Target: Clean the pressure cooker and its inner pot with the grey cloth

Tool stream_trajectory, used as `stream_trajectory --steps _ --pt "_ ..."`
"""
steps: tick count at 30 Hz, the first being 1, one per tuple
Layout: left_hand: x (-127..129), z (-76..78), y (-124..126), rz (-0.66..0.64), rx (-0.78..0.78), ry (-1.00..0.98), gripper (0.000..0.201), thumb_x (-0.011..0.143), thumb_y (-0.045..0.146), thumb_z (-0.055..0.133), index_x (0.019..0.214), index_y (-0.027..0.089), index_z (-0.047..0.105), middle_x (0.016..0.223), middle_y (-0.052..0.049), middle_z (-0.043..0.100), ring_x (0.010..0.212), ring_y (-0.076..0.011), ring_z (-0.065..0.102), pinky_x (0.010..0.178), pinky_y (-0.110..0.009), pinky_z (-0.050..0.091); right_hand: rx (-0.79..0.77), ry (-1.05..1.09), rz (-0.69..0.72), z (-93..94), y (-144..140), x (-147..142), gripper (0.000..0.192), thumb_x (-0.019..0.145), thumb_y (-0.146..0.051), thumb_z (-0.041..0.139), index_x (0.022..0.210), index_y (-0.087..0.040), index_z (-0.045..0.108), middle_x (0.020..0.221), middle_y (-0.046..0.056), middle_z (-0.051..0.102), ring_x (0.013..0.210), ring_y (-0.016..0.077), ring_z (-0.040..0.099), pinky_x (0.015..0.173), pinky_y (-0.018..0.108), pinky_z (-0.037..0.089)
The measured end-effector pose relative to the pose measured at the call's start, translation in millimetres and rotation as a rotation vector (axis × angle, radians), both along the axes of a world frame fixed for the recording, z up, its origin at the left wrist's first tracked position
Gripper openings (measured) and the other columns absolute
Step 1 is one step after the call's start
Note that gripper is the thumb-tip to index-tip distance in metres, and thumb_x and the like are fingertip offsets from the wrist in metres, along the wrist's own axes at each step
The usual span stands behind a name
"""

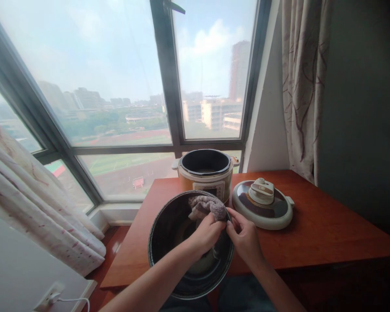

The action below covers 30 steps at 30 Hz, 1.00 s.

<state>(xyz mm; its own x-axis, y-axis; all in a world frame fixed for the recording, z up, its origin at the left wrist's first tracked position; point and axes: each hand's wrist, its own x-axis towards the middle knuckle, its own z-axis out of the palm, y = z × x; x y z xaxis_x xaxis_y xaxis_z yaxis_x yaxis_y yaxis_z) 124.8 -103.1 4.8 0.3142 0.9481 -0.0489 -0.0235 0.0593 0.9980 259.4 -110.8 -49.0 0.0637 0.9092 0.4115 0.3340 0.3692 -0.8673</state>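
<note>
Head view: both hands (208, 234) (245, 238) grip cloth (204, 206) on pot (159, 242) rim (mouth tilted toward wearer).

There are no words or numbers here that can be read. The cooker (206, 173) by the window has a white label (209, 189) on its front, but the print on it is too small and blurry.
</note>
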Motion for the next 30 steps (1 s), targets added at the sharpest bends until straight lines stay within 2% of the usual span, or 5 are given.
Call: stream_trajectory --steps 9,15,22,26,30 --pt "-5 -13.4 37 0.050 0.007 0.080 0.026 0.073 0.017 0.055 0.096 0.013 0.069 0.084 -0.006 0.068 0.093 -0.0231 0.060 0.086 -0.030 0.046 -0.009 -0.034 0.044 -0.3 42 0 0.046 0.083 -0.031 0.053 0.118 -0.007 0.072 0.060 -0.004 0.047 0.056 0.0137 0.043 0.056 0.027 0.036" --pt "-5 -20.3 61 0.063 0.043 0.114 0.029 0.072 0.017 0.053 0.097 0.012 0.067 0.093 -0.007 0.067 0.090 -0.0214 0.059 0.086 -0.031 0.046 -0.002 -0.018 0.044 1.3 67 -4 0.048 0.078 -0.032 0.054 0.114 -0.007 0.074 0.057 -0.005 0.043 0.054 0.0130 0.040 0.055 0.027 0.034" --pt "-1 -25.0 59 0.008 0.080 0.163 0.029 0.074 0.019 0.053 0.099 0.012 0.067 0.100 -0.008 0.068 0.098 -0.0235 0.059 0.092 -0.034 0.046 -0.042 0.061 0.028 -2.8 58 1 0.048 0.079 -0.034 0.056 0.115 -0.007 0.072 0.059 -0.005 0.039 0.056 0.0128 0.038 0.055 0.027 0.034" --pt "7 -18.1 37 -0.160 0.187 0.234 0.033 0.072 0.013 0.050 0.099 0.013 0.068 0.101 -0.006 0.070 0.103 -0.0236 0.059 0.097 -0.034 0.044 -0.071 0.157 -0.006 -6.8 45 17 0.049 0.082 -0.039 0.059 0.117 -0.006 0.070 0.063 -0.005 0.039 0.058 0.0128 0.038 0.055 0.026 0.034" --pt "7 0.8 12 -0.440 0.354 0.531 0.032 0.071 0.012 0.051 0.098 0.016 0.067 0.105 -0.007 0.070 0.100 -0.0251 0.060 0.096 -0.036 0.045 -0.109 0.214 -0.076 -11.2 38 39 0.050 0.082 -0.040 0.060 0.117 -0.006 0.070 0.062 -0.006 0.037 0.058 0.0123 0.037 0.056 0.026 0.035"
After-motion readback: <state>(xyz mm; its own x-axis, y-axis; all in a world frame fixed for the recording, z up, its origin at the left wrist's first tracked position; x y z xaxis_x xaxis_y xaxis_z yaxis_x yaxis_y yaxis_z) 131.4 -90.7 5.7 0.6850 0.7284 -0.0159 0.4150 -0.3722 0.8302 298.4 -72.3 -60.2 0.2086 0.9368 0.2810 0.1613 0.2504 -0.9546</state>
